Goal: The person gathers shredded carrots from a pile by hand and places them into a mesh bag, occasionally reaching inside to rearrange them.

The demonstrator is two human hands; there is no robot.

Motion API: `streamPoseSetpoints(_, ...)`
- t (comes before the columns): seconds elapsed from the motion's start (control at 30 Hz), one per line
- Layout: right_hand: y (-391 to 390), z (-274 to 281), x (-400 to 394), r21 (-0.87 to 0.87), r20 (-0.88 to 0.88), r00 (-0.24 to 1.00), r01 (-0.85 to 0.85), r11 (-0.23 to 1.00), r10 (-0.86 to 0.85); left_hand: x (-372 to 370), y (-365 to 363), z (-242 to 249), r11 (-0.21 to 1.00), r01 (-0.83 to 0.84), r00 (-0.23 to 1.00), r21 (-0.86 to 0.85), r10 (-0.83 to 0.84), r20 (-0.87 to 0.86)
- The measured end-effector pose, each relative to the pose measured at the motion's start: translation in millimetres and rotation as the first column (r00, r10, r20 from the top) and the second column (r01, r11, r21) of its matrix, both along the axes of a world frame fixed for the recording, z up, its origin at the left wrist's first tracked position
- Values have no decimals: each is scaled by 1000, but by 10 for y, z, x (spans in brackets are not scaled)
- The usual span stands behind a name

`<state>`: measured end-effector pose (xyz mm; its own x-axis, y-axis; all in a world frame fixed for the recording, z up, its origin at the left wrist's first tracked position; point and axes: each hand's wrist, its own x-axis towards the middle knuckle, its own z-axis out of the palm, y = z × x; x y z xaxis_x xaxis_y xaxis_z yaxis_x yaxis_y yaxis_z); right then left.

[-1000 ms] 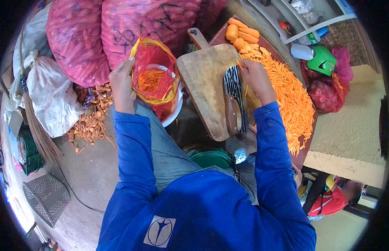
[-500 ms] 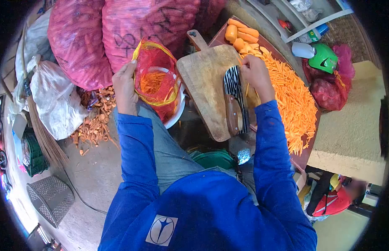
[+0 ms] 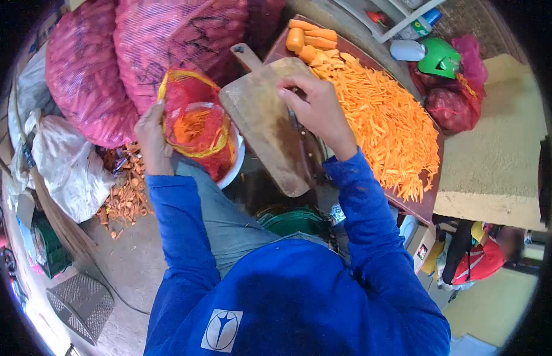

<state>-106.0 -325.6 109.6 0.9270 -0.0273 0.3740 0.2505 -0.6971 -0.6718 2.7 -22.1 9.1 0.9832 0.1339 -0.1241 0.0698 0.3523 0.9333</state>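
Observation:
My left hand [image 3: 152, 132] pinches the yellow rim of a red mesh bag [image 3: 196, 155], which hangs open over a white basin [image 3: 235, 163]. Shredded carrot [image 3: 190, 126] shows through the mesh. My right hand [image 3: 317, 107] is over the wooden cutting board [image 3: 258, 113], fingers curled; whatever they hold, if anything, is too small to make out. A knife [image 3: 305, 155] lies along the board's right side, partly hidden beneath my right hand. Cut carrot sticks [image 3: 388, 124] are heaped on the reddish table [image 3: 431, 207], with peeled carrots [image 3: 320, 38] at its far end.
Large pink mesh sacks [image 3: 181, 41] stand at the back left. Carrot scraps [image 3: 126, 190] lie on the floor near a white sack [image 3: 65, 160] and a broom [image 3: 59, 202]. A green tub [image 3: 293, 222] is below the board. Another person [image 3: 480, 261] is at the right.
My right hand has moved left from the carrot pile's edge to above the board, now covering part of the knife. My left hand still holds the bag's rim. The view has shifted.

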Motion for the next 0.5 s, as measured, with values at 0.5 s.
streamPoseSetpoints(0.5, -3497, -215, -2293, -308, 213, 663, 743, 595, -718, -13, -48, 32, 996, 74, 997, -50, -75, -20)
